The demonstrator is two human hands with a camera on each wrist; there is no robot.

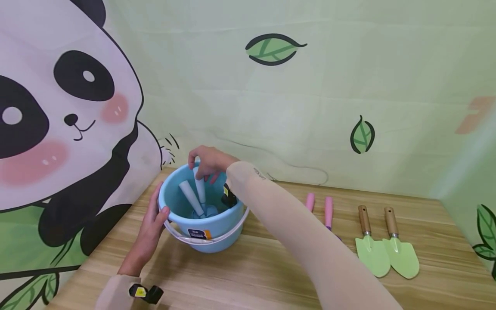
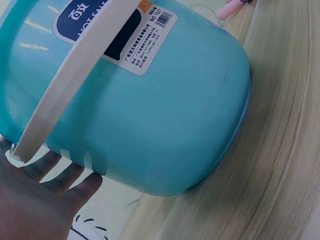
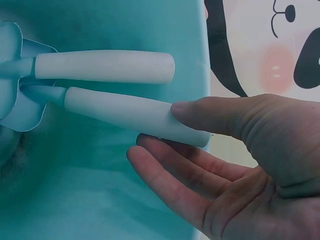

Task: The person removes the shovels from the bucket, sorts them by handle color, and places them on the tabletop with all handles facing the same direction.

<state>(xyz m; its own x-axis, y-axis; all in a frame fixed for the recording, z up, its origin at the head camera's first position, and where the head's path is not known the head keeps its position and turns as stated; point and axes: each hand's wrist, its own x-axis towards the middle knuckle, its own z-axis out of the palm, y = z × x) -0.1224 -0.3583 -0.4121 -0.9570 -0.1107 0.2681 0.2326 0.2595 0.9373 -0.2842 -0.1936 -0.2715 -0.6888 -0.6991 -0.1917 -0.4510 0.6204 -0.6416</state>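
A light blue bucket stands upright on the wooden table, its white bail handle hanging across the front. Two trowels lean inside it, blades down, with white handles pointing up. My right hand reaches over the rim and pinches one trowel near the end of its handle, thumb on one side and fingertips on the other. Beside it the second trowel leans untouched, their light blue blades overlapping at the bottom. My left hand rests on the bucket's left side, fingers extended along the outer wall.
Right of the bucket lie two pink-handled tools, partly hidden by my right sleeve. Farther right are two green trowels with wooden handles, side by side on the table. A panda-printed cloth hangs behind and at the left.
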